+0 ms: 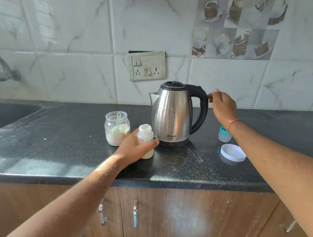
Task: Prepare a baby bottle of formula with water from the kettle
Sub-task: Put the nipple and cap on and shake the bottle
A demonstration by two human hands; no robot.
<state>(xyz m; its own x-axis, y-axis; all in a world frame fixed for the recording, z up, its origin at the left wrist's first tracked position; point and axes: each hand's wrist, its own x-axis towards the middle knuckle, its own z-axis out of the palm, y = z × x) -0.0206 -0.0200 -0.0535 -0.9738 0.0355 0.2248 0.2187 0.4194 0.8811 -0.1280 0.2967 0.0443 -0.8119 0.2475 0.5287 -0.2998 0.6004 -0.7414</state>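
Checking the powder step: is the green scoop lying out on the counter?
No, the green scoop stands inside the open formula jar, its bowl down in the powder.

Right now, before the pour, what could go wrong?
The open baby bottle, held by the left hand, has a narrow mouth, so water from the kettle may spill onto those fingers. The right hand only touches the handle; a weak grip could let it swing. The open formula jar could catch splashes.

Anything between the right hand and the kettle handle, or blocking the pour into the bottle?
Nothing visible. The right hand is at the kettle handle with no object between. The bottle, gripped by the left hand, stands open-topped just left of the kettle's base, below the spout side.
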